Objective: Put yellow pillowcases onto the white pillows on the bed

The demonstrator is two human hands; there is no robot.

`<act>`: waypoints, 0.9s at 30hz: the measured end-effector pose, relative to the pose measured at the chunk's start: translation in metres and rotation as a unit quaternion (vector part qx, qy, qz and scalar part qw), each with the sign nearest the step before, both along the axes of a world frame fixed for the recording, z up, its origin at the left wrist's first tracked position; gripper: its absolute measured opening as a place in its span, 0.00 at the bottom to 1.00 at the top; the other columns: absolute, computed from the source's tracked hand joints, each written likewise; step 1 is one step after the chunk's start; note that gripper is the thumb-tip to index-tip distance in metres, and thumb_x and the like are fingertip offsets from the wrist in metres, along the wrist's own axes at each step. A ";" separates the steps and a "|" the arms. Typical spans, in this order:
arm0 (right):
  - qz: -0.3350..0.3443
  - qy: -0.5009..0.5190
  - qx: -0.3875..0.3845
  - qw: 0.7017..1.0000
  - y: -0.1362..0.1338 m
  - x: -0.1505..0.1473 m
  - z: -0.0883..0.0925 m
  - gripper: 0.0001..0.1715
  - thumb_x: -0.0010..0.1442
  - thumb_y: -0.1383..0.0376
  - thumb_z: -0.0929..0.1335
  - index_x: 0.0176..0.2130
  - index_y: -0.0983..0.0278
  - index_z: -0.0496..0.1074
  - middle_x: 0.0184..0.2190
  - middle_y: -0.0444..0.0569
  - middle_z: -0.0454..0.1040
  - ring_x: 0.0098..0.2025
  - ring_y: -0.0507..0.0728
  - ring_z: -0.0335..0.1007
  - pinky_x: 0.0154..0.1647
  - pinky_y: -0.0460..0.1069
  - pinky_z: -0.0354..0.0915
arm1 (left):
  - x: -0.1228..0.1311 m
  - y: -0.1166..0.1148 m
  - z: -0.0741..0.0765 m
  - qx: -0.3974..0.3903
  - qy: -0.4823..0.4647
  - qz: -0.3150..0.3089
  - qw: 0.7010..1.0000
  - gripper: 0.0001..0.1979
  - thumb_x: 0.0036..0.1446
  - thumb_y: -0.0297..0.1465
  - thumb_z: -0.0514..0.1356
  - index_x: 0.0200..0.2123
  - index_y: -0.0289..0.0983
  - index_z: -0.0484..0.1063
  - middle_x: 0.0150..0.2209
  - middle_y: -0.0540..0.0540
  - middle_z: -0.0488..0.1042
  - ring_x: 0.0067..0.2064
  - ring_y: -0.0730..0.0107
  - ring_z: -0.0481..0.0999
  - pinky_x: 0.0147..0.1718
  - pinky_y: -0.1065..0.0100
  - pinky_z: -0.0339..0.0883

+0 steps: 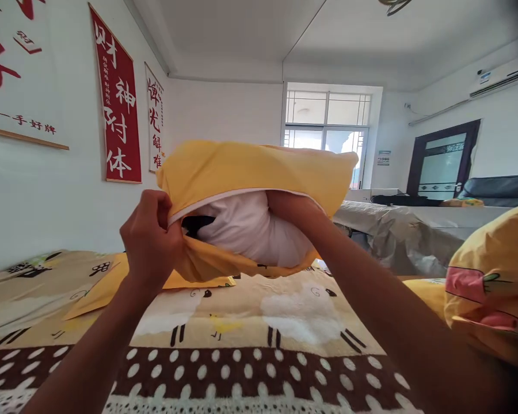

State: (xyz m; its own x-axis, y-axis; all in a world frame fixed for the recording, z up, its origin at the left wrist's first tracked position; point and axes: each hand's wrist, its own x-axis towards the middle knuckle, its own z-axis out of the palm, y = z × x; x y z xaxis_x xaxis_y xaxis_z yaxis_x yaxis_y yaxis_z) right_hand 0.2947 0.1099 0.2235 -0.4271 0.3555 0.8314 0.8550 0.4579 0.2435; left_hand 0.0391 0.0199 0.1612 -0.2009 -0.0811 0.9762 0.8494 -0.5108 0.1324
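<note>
A yellow pillowcase (pixel 259 167) is held up in front of me, its opening facing my way. Inside it shows a white pillow (pixel 242 224), with a dark gap at the left of the opening. My left hand (pixel 153 230) pinches the left corner of the pillowcase's edge, fingers closed on the cloth. My right hand reaches through the opening above the white pillow; only the wrist (pixel 285 207) and forearm show, and the fingers are hidden inside.
Below lies a patterned blanket (pixel 242 322) with a folded yellow cloth (pixel 99 287) on it. At the right stands a yellow printed pillow (pixel 496 270). Farther back are a table under a grey plastic cover (pixel 397 230) and a dark sofa (pixel 501 190).
</note>
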 end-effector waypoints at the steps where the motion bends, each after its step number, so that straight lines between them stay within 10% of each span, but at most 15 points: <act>1: 0.000 -0.033 0.001 0.999 -0.006 0.000 0.003 0.25 0.66 0.67 0.55 0.60 0.64 0.62 0.59 0.52 0.66 0.60 0.61 0.60 0.61 0.60 0.56 | -0.007 0.006 -0.006 -0.055 0.025 0.024 0.998 0.10 0.43 0.23 0.55 0.31 0.39 0.62 0.23 0.55 0.61 0.24 0.74 0.60 0.26 0.72 0.52; 6: -0.019 -0.117 -0.032 0.992 -0.010 -0.007 -0.037 0.28 0.64 0.70 0.58 0.62 0.58 0.58 0.59 0.50 0.66 0.58 0.59 0.62 0.58 0.56 0.58 | -0.026 0.038 -0.025 -0.201 0.030 0.047 0.978 0.06 0.48 0.26 0.52 0.31 0.41 0.59 0.23 0.54 0.62 0.25 0.70 0.62 0.27 0.70 0.51; 11: -0.010 -0.115 -0.205 0.972 -0.001 -0.008 -0.150 0.25 0.65 0.59 0.59 0.60 0.60 0.62 0.52 0.50 0.72 0.50 0.58 0.69 0.48 0.51 0.64 | -0.046 0.064 -0.051 -0.369 0.088 0.088 0.921 0.02 0.52 0.29 0.50 0.31 0.41 0.57 0.26 0.51 0.66 0.26 0.67 0.63 0.25 0.69 0.48; 16: -0.022 -0.117 -0.293 0.949 -0.003 0.016 -0.238 0.20 0.67 0.58 0.58 0.37 0.63 0.74 0.31 0.50 0.78 0.35 0.58 0.72 0.36 0.50 0.63 | -0.100 0.091 -0.107 -0.556 0.095 0.122 0.817 0.04 0.54 0.34 0.51 0.31 0.40 0.59 0.27 0.46 0.70 0.30 0.60 0.69 0.25 0.67 0.52; 23: 0.010 -0.187 -0.235 0.954 -0.016 0.037 -0.224 0.24 0.65 0.51 0.59 0.32 0.65 0.71 0.32 0.52 0.74 0.37 0.58 0.68 0.40 0.53 0.60 | -0.129 0.051 -0.187 -0.349 0.209 -0.051 0.912 0.07 0.58 0.33 0.50 0.36 0.42 0.67 0.37 0.44 0.73 0.43 0.59 0.72 0.45 0.60 0.65; 27: 0.070 -0.191 -0.243 0.948 -0.041 0.043 -0.229 0.22 0.65 0.50 0.59 0.39 0.63 0.72 0.38 0.51 0.75 0.42 0.59 0.68 0.52 0.57 0.56 | -0.110 0.016 -0.215 -0.377 0.349 -0.125 0.849 0.12 0.59 0.32 0.52 0.44 0.46 0.71 0.45 0.46 0.75 0.47 0.59 0.73 0.49 0.62 0.64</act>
